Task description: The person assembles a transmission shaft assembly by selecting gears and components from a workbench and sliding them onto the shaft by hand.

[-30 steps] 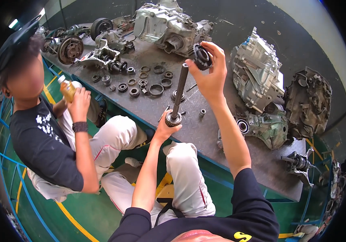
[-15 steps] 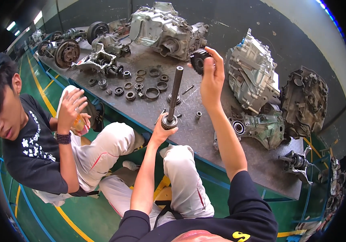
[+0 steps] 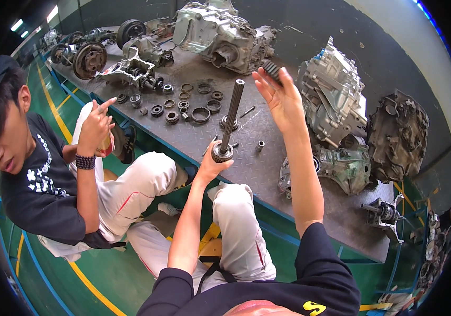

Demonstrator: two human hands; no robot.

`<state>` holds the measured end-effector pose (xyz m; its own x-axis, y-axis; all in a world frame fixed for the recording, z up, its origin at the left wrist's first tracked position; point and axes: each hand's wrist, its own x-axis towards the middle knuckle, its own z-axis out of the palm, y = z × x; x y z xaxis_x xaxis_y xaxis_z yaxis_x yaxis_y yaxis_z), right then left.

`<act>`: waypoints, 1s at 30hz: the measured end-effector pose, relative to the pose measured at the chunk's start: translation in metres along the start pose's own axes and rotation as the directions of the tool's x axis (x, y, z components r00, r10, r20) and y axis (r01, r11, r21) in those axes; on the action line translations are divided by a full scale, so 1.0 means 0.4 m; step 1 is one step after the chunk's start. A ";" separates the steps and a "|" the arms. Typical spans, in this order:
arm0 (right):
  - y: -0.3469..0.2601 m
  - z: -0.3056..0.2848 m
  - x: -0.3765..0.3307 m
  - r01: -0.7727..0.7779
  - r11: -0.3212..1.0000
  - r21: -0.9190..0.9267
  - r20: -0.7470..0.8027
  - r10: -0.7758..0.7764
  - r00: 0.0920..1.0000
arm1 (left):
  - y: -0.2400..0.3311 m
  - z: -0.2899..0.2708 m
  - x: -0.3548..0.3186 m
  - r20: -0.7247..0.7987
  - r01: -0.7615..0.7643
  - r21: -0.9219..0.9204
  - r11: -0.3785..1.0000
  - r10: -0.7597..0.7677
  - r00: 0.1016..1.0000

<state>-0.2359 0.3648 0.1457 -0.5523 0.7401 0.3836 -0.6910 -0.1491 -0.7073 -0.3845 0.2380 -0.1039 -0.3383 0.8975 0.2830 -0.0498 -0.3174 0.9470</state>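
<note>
My left hand (image 3: pixel 214 169) is closed around the lower end of a splined gear shaft (image 3: pixel 232 118), which stands nearly upright over the table's front edge. A toothed gear (image 3: pixel 222 152) sits on the shaft just above my fingers. Raised to the right of the shaft's top, my right hand (image 3: pixel 284 102) grips a dark gear (image 3: pixel 273 71) between thumb and fingers. That gear is apart from the shaft, with its toothed rim showing; the fingers partly hide it. Behind the shaft, another small gear (image 3: pixel 227 123) lies on the table.
Loose rings and gears (image 3: pixel 201 115) lie across the metal table (image 3: pixel 183 138). Large gearbox housings (image 3: pixel 220 37) stand at the back, another silver housing (image 3: pixel 332 92) to the right. A small socket-like cylinder (image 3: pixel 259 146) is near the shaft. A co-worker (image 3: pixel 52 174) sits close on my left, holding a bottle.
My right hand has shifted slightly right and turned the dark gear, so its toothed side shows instead of its bore. My left hand keeps the shaft nearly still. The co-worker's raised hand has changed pose.
</note>
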 end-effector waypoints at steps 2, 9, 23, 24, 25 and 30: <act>0.002 0.014 -0.003 -0.061 0.998 0.000 -0.012 0.061 0.998 | 0.005 -0.005 -0.005 -0.008 -0.001 0.017 1.000 0.001 1.000; 0.049 0.030 0.021 -0.147 0.976 -0.160 0.099 0.164 0.981 | 0.018 0.000 -0.005 -0.011 -0.015 0.054 0.998 0.015 1.000; 0.171 0.003 -0.044 0.060 0.889 -0.454 0.178 0.024 0.984 | 0.019 0.000 -0.011 -0.004 -0.009 0.014 1.000 0.009 1.000; 0.180 -0.011 -0.054 0.025 0.878 -0.478 0.164 0.061 0.985 | 0.022 0.002 -0.009 -0.002 -0.018 0.001 1.000 0.018 1.000; 0.190 -0.024 -0.064 0.016 0.860 -0.510 0.160 0.076 0.984 | 0.025 0.004 -0.007 -0.014 -0.043 0.044 0.998 0.044 0.999; 0.260 -0.086 -0.130 -0.089 0.822 -0.562 0.153 0.209 0.966 | 0.024 -0.007 0.000 -0.014 0.009 0.107 0.994 -0.008 1.000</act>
<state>-0.2629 0.3333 0.0318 -0.7493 0.5833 0.3136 -0.2571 0.1802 -0.9494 -0.3876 0.2341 -0.0955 -0.3509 0.8956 0.2736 0.0478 -0.2747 0.9603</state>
